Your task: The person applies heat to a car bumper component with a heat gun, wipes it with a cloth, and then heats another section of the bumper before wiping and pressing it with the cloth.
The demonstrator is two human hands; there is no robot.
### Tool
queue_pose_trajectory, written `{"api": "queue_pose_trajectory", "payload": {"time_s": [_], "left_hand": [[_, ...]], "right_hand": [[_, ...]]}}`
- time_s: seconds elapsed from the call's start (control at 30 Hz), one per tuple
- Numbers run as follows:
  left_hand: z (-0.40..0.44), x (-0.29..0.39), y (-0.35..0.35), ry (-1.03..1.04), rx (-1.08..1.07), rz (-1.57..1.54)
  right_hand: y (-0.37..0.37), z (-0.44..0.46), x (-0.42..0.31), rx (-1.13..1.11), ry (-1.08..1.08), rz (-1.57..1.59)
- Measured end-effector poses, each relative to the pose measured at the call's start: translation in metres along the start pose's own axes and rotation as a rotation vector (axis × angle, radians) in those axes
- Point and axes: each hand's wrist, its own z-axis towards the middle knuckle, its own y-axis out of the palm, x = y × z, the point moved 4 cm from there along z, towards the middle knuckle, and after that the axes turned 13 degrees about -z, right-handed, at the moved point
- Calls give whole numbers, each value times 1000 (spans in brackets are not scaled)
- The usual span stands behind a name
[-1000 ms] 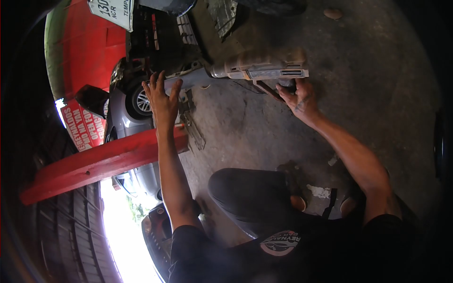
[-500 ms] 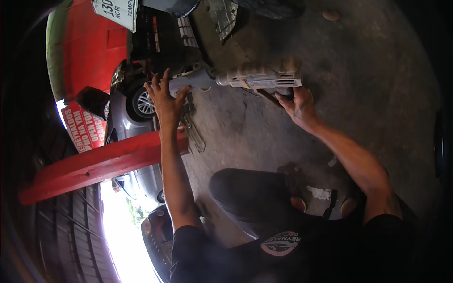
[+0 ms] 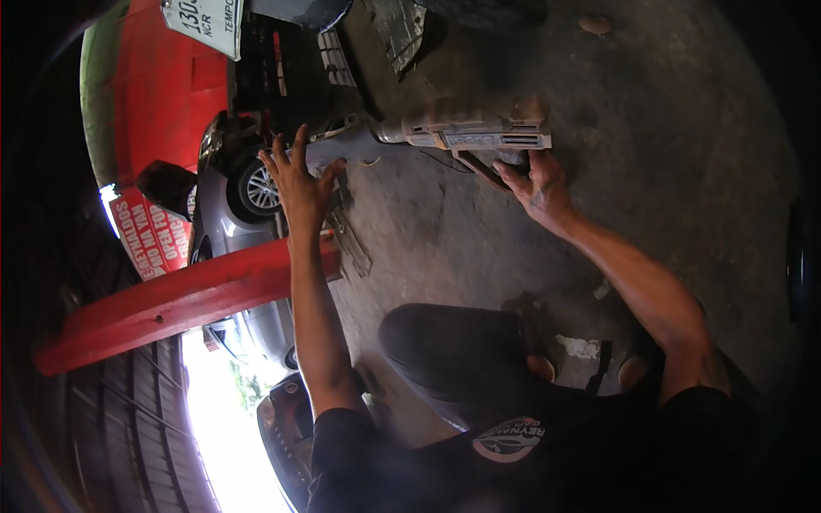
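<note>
The right hand (image 3: 543, 192) is partly closed at the underside of a dusty power tool (image 3: 479, 126), near its rear end, and appears to have hold of it there, though the grip is dim and partly hidden. The tool lies lengthwise above the concrete floor (image 3: 428, 231), its narrow end toward a smooth grey panel (image 3: 346, 145). A brown bar (image 3: 481, 168) slants from its underside toward the right hand. The left hand (image 3: 301, 192) is wide open, fingers spread and thumb out, with nothing in its grasp; it overlaps the panel in view, and whether it touches cannot be told. Beyond the left hand are a silver car's wheel (image 3: 259, 188) and, nearer the forearm, a long red beam (image 3: 188, 295).
</note>
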Motion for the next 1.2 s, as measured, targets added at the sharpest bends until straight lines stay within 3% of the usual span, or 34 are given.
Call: {"api": "queue_pose_trajectory", "payload": {"time_s": [0.13,0.63,0.83,0.93,1.2], "left_hand": [[4,6,-2,-25,-14,5],[3,8,-2,-11,-23,-9],[0,10,3,4,-23,3],[1,10,3,-4,-26,-4],[-1,12,3,7,-27,1]], "right_hand": [[-2,4,2,-95,-52,58],[-7,-2,2,-87,-18,12],[-15,0,-10,-28,-40,65],[-2,2,-1,-116,-23,189],[-7,-1,-10,-67,-67,82]]}}
